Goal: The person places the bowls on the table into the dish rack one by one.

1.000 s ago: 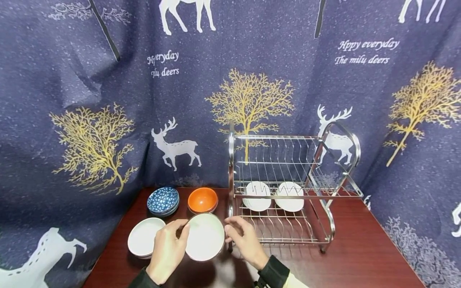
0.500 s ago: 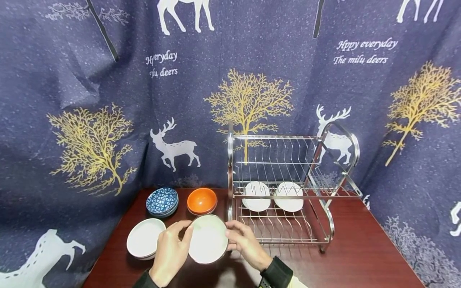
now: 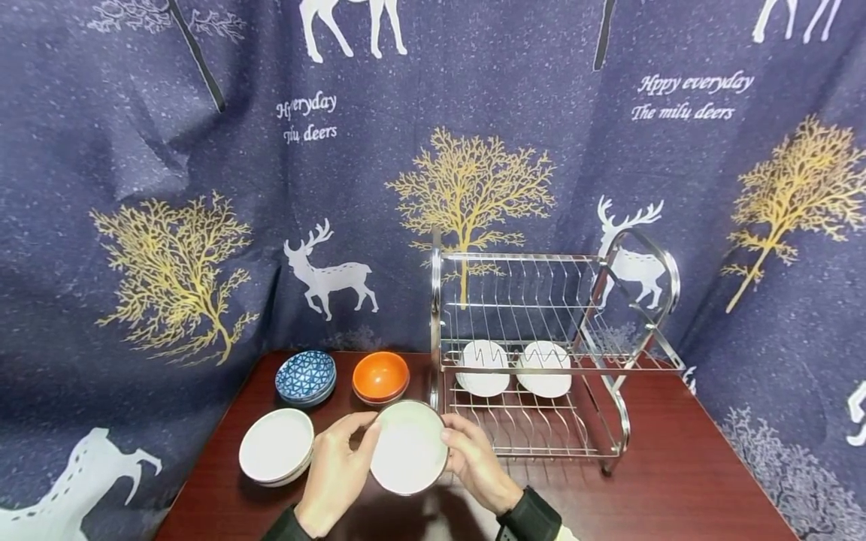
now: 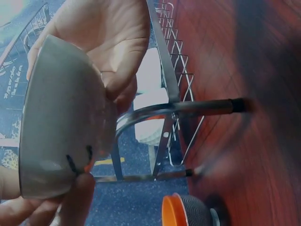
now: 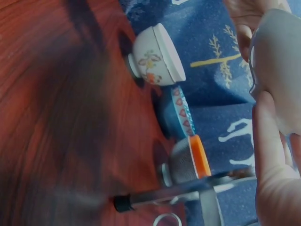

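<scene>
A white bowl (image 3: 409, 448) with a thin dark rim is held above the table, tilted so its inside faces the head camera. My left hand (image 3: 340, 467) pinches its left rim between thumb and fingers. On the opposite side, my right hand (image 3: 477, 463) grips the rim, its thumb at the front edge. The left wrist view shows the pale outside of the bowl (image 4: 63, 117) with a few dark marks low on its wall. Directly right of the hands stands a two-tier metal dish rack (image 3: 528, 455), holding two white bowls (image 3: 482, 379) on its lower tier.
Left of the hands sit stacked white bowls (image 3: 276, 447), the outer wall flowered in the right wrist view. Behind them are blue patterned bowls (image 3: 306, 376) and orange-lined bowls (image 3: 381, 377). The rack's left post rises close to the right hand. A printed curtain (image 3: 379, 188) hangs behind the table.
Both hands have moved a little to the right with the white bowl. The right hand's fingers, loosely at the rim a second ago, now grip it.
</scene>
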### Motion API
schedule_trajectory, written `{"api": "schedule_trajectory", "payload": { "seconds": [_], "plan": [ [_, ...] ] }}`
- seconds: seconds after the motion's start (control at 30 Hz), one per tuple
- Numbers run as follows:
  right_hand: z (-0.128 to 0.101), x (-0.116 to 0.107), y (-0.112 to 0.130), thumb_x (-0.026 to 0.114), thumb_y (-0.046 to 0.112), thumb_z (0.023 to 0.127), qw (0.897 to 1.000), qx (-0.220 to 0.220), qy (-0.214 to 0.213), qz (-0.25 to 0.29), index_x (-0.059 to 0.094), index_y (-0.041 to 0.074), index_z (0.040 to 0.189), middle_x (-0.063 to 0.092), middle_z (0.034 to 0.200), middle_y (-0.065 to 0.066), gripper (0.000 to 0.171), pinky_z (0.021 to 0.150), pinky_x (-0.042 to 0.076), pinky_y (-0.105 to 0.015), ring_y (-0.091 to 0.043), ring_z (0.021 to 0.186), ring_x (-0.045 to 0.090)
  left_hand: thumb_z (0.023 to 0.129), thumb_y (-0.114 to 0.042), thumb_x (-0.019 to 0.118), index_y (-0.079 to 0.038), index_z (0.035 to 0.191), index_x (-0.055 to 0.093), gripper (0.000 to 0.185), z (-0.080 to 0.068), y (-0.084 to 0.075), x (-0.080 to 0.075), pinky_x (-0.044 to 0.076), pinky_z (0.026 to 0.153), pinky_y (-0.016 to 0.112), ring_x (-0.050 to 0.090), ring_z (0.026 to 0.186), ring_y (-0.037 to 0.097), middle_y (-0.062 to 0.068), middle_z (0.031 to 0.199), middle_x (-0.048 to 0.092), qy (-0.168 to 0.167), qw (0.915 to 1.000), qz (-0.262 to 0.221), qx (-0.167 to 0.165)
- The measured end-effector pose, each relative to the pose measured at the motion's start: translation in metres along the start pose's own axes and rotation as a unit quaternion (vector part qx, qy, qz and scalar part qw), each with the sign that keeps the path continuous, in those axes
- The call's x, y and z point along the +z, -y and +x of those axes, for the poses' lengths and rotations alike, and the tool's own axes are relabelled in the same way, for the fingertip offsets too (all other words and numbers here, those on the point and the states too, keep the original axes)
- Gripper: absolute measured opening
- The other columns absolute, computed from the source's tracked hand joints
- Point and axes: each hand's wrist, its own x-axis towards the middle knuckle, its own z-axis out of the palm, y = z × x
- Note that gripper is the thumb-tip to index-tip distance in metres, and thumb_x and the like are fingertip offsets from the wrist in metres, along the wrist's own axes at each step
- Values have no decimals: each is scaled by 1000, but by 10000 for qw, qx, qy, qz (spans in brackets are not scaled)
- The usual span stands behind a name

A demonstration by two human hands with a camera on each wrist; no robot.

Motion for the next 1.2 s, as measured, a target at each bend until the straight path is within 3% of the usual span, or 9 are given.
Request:
{"api": "schedule_trajectory", "payload": {
  "seconds": [0.2,0.37,0.53,0.67,0.9,1.07,1.2],
  "plan": [
    [-7,-9,11,40,7,96,9997,-174,-189,-53,55,4,112,63,103,-7,23,72,56,-34,-17,87,65,93,-16,64,-11,99,72,12,1,0,11,54,65,24,64,74,4,-8,86,68,252,9961,-684,-492],
    [-16,-21,23,38,8,97,9990,-295,-299,-120,56,4,117,64,108,-9,27,75,56,-36,-19,91,65,99,-24,54,-9,101,70,22,-1,6,27,56,64,31,68,75,12,0,90,70,582,9868,-1179,-941],
    [-23,-35,36,36,9,99,9974,-487,-455,-272,54,3,120,62,111,-10,28,77,55,-37,-20,94,64,95,-16,60,-8,103,68,14,-7,15,49,55,65,26,68,75,15,2,88,69,731,9884,-1118,-723],
    [-27,-46,45,36,9,100,9949,-630,-674,-408,54,3,122,62,113,-10,29,78,55,-38,-21,97,64,92,-13,63,-4,109,66,19,-10,19,65,54,71,25,67,82,14,3,93,68,830,9920,-820,-477],
    [-34,-61,61,40,10,100,9865,-811,-1236,-710,54,1,118,64,104,-10,24,71,56,-37,-20,87,66,92,-13,64,1,111,64,24,-12,23,85,55,75,29,66,84,18,7,95,67,955,9895,-960,-507],
    [-40,-70,69,45,11,100,9735,-750,-1821,-1166,50,-10,116,64,97,-10,27,63,57,-36,-20,78,67,91,-13,65,1,109,65,23,-11,24,94,55,74,29,66,82,19,7,92,67,940,9877,-1063,-663],
    [-44,-77,73,50,12,99,9550,-627,-2397,-1628,47,-14,118,63,96,-10,32,63,56,-35,-19,77,66,90,-10,65,1,106,66,19,-9,24,99,54,73,27,66,80,17,5,88,67,894,9861,-1091,-875]
  ]
}}
